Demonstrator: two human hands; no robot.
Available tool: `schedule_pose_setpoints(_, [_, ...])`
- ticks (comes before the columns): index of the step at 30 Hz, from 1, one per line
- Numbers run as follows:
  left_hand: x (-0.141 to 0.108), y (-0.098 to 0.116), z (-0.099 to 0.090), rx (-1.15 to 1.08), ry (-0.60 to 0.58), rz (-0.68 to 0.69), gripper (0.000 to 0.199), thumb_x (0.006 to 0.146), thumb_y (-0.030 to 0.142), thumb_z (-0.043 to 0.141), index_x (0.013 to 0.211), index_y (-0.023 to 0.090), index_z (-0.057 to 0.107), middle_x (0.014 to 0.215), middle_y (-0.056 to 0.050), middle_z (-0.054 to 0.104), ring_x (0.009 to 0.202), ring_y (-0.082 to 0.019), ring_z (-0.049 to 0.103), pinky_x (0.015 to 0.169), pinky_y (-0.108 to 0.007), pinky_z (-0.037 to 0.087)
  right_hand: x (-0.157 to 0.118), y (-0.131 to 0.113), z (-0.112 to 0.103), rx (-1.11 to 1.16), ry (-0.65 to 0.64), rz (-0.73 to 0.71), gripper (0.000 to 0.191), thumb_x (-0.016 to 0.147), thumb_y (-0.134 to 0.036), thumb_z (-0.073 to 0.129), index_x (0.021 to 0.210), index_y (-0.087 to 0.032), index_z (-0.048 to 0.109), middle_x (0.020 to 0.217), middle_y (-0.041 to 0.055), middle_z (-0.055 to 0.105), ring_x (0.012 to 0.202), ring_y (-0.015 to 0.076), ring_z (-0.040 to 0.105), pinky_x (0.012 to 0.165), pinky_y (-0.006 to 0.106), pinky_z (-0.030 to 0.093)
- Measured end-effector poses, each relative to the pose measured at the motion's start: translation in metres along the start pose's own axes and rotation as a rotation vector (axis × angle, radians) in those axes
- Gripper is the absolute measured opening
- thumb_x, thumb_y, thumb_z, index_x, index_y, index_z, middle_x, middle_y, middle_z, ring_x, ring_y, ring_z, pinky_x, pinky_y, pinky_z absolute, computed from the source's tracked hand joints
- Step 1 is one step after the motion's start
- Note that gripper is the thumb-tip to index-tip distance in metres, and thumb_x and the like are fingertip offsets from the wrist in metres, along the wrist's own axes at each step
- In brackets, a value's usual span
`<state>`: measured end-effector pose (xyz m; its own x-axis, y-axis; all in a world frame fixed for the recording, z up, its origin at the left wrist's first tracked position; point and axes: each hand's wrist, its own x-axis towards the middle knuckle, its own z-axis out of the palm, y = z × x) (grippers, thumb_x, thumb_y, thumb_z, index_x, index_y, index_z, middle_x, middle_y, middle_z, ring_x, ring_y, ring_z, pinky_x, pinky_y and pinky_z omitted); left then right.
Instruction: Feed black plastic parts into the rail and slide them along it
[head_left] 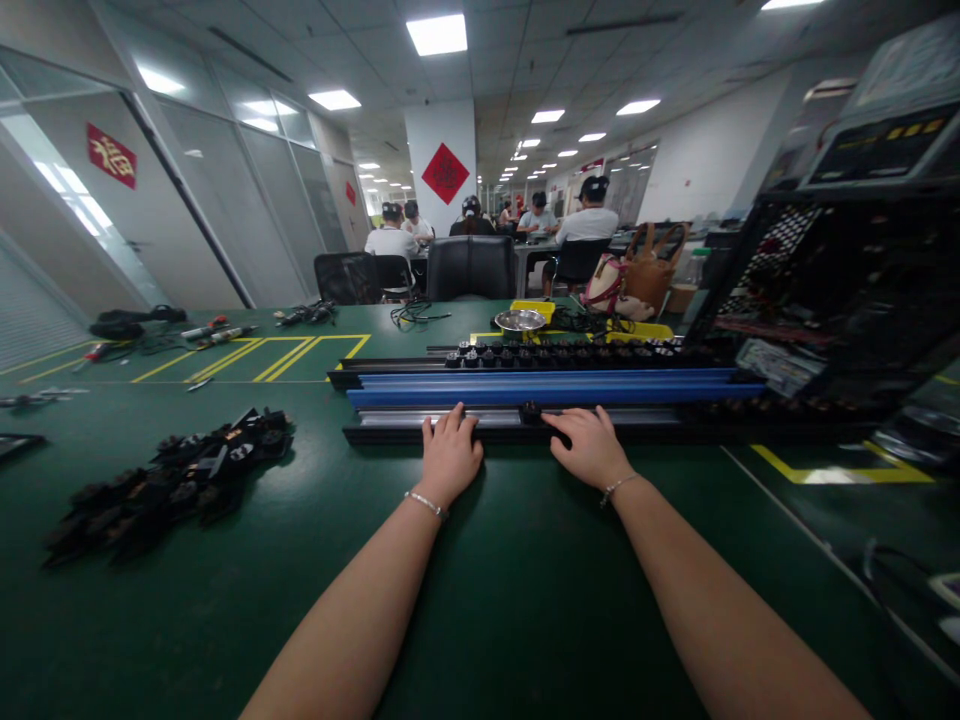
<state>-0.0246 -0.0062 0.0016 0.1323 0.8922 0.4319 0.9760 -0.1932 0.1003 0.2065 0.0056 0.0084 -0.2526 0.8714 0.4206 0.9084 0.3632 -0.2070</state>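
Note:
A long black-edged rail (495, 435) with a silvery inner channel lies crosswise in front of me. My left hand (451, 455) rests over its near edge, fingers spread and holding nothing. In the channel sits a small black block (530, 412). The outstretched index finger of my right hand (592, 447) reaches the block's right side; the other fingers are apart, so the hand is open. Just behind the rail runs a blue rail (540, 388). Farther back, a row of black socket-like modules (555, 354) lines another rail. More dark parts sit toward the near rail's right end.
A heap of black modules (187, 475) lies on the green table (480, 620) at left. Tools (214, 332) and cables lie behind it. A metal bowl (520, 320) stands beyond the rails. An open computer case (810, 280) rises at right. Several people sit in the background.

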Motion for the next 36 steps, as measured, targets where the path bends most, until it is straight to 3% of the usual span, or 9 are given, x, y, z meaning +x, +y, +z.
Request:
schedule_pose_setpoints(16, [0.0,0.0,-0.002,-0.005,-0.031,-0.015,0.037,0.083,0.031,0.045,0.118,0.025,0.056,0.143,-0.007,0.041,0.127,-0.026,0.04,0.109,-0.053,0.021,0.0,-0.009,0.0,-0.04,-0.035,-0.028,0.043,0.079,-0.028,0.045,0.121,-0.029,0.057,0.122,0.0019,0.061,0.123,0.0252,0.043,0.106,0.062,0.013])
schedule_pose_setpoints(36, [-0.001,0.0,-0.001,0.008,-0.018,0.006,0.041,0.082,0.032,0.045,0.122,0.024,0.052,0.144,-0.008,0.04,0.127,-0.026,0.039,0.108,-0.053,0.021,0.0,-0.02,0.002,-0.075,-0.071,-0.063,0.05,0.078,-0.027,0.045,0.129,-0.025,0.05,0.129,0.0049,0.056,0.129,0.0264,0.035,0.107,0.059,0.015])
